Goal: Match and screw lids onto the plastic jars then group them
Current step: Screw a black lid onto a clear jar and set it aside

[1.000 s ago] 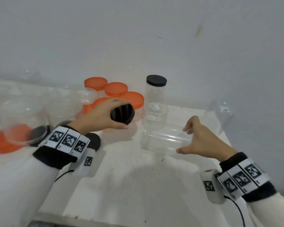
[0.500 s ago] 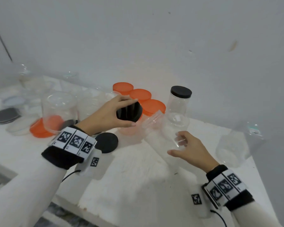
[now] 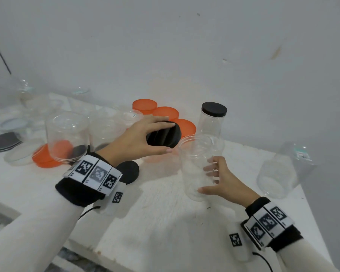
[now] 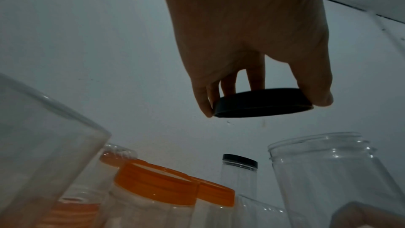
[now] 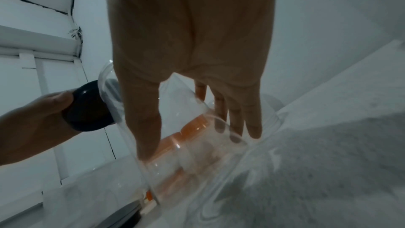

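White tabletop [image 3: 165, 222] lies bare near its front edge, with jars crowding the back by the grey wall [image 3: 185, 46]. Her right hand [image 3: 227, 185] wraps a clear jar [image 3: 196, 165], nearly upright, mouth open. Just left of that mouth, the left hand [image 3: 134, 142] pinches a black lid [image 3: 164, 136] by its rim, tilted, not yet on. From the left wrist, orange-lidded jars [image 4: 157, 185] show below; the right wrist shows fingers [image 5: 252, 119] through clear plastic.

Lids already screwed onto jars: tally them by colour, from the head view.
Orange lids: 3
Black lid: 1
Total: 4
Whether the left hand hides any more cannot be told.
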A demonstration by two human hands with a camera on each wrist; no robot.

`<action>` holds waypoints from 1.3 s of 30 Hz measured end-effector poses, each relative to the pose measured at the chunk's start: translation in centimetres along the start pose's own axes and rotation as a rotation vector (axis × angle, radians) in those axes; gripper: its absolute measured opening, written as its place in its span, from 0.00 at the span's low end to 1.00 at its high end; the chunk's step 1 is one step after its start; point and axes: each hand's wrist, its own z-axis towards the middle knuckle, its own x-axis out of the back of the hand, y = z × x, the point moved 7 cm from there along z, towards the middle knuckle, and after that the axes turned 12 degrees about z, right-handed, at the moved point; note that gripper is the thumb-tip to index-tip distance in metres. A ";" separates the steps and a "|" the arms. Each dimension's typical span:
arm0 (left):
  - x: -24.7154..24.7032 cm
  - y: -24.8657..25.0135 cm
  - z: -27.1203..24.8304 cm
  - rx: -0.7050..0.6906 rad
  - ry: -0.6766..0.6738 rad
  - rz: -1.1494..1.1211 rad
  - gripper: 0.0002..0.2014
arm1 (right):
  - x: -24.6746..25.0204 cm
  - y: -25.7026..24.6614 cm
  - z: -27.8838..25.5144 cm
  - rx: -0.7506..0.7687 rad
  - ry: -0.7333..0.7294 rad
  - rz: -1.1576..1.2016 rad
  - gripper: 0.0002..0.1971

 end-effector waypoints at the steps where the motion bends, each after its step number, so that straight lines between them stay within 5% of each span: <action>1: -0.3 0.5 0.2 -0.015 -0.005 -0.004 0.34 | 0.1 0.2 -0.1 -0.008 -0.004 0.009 0.42; 21: -5.7 9.5 3.5 -0.308 -0.170 -0.029 0.28 | 1.2 0.4 -2.1 0.027 0.142 0.080 0.26; 26: -6.0 9.5 3.6 -0.320 -0.176 -0.018 0.29 | 1.2 0.5 -2.0 0.026 0.133 0.080 0.29; 33: -6.5 8.7 3.2 -0.248 -0.216 -0.045 0.38 | 1.7 -0.6 -2.4 0.017 0.026 -0.054 0.40; 39: -8.9 4.7 0.7 0.085 -0.204 -0.470 0.62 | 6.0 -9.7 -3.6 0.208 0.073 -0.170 0.44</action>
